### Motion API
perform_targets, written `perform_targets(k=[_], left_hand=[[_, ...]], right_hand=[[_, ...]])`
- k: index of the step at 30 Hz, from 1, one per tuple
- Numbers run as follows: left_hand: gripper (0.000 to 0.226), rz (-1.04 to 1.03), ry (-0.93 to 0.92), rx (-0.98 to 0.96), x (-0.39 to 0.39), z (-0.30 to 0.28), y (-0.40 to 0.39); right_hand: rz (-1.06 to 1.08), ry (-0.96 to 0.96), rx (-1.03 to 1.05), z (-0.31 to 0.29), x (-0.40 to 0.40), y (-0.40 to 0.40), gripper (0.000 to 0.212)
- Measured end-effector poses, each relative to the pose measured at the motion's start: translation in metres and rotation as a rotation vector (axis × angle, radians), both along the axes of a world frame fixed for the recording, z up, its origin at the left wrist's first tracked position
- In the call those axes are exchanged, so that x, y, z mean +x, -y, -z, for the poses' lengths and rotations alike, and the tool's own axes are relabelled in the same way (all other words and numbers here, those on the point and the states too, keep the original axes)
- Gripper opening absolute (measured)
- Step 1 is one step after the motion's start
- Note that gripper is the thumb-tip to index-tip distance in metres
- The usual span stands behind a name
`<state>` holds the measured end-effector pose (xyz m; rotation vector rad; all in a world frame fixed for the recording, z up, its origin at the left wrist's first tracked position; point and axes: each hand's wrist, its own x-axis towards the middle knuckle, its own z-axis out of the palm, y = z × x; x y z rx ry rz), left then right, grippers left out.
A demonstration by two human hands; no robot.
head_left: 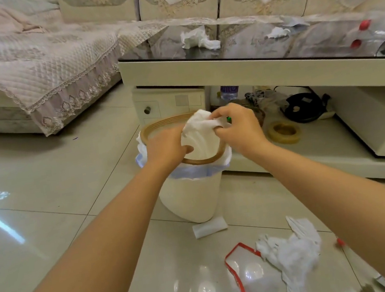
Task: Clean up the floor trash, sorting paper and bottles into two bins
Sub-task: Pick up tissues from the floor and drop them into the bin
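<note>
Head view, catalogued left to right. Sofa point(27, 70) with quilted lace-edged cover, at ten o'clock. Left hand point(165, 147), at the centre, fingers curled around the lower part of a wad of white paper point(199, 130). White bin point(193, 195) with wooden rim ring and blue-edged liner, standing on the tiled floor point(32, 193) directly beneath both hands; the wad is held over its opening. Right hand point(235, 125), just right of centre, pinching the upper part of the same wad. Folded white paper point(210, 228), on the floor touching or just beside the bin's base, at six o'clock. Red-edged clear plastic wrapper point(239, 275), lower centre. Crumpled white tissue point(293, 255), at five o'clock, beside the wrapper. Low table point(249, 63) with dark glass top, from twelve to three o'clock, bearing two crumpled tissues point(198, 38) and, at its right end, red-capped bottles point(366, 32). Tape roll point(284, 131) on the lower shelf, at two o'clock.
</note>
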<state>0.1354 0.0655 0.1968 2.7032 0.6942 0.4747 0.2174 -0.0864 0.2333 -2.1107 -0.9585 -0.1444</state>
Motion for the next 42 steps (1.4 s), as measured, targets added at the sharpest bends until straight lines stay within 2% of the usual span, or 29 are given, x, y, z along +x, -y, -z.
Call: perform_targets(k=[3, 5, 8, 11, 14, 17, 21, 28, 30, 34, 36, 38, 40, 42], left_hand=[[0.044, -0.074, 0.023, 0.105, -0.011, 0.006, -0.006], [0.050, -0.120, 0.058, 0.084, -0.019, 0.008, -0.012], [0.053, -0.123, 0.149, -0.027, -0.030, 0.015, -0.013], [0.032, -0.060, 0.293, -0.072, -0.038, 0.028, -0.001], [0.013, 0.054, 0.393, 0.022, -0.048, 0.044, 0.019], [0.016, 0.183, 0.405, 0.115, -0.054, 0.068, 0.034], [0.017, 0.328, 0.285, 0.126, -0.052, 0.104, 0.054], [0.029, 0.399, -0.129, 0.034, -0.028, 0.167, 0.072], [0.037, 0.396, -0.242, 0.052, -0.022, 0.186, 0.075], [0.047, 0.426, -0.536, 0.232, -0.014, 0.223, 0.078], [0.052, 0.402, -0.628, 0.184, -0.012, 0.238, 0.078], [0.055, 0.347, -0.644, 0.092, -0.010, 0.248, 0.081], [0.057, 0.301, -0.582, -0.005, -0.010, 0.255, 0.087], [0.065, 0.278, -0.467, -0.223, -0.015, 0.255, 0.099]], right_hand=[[-0.142, -0.027, -0.210, -0.004, 0.001, -0.024, 0.048], [-0.163, -0.034, -0.308, -0.001, 0.003, -0.031, 0.051], [-0.135, 0.060, -0.221, 0.014, 0.001, -0.027, 0.040], [-0.135, 0.288, -0.129, 0.037, -0.005, -0.010, 0.021], [-0.146, 0.477, -0.124, 0.061, -0.010, 0.011, 0.008], [-0.132, 0.514, -0.124, 0.086, -0.013, 0.033, 0.005], [-0.129, 0.484, -0.207, 0.122, -0.014, 0.061, 0.006], [-0.104, 0.340, -0.378, 0.179, -0.022, 0.106, 0.009], [-0.091, 0.284, -0.408, 0.193, -0.025, 0.117, 0.009], [-0.070, 0.202, -0.447, 0.216, -0.026, 0.138, 0.008], [-0.066, 0.184, -0.458, 0.224, -0.026, 0.146, 0.009], [-0.050, 0.188, -0.466, 0.228, -0.026, 0.153, 0.009], [-0.032, 0.183, -0.463, 0.231, -0.027, 0.161, 0.008], [-0.007, 0.168, -0.463, 0.232, -0.027, 0.168, 0.008]])
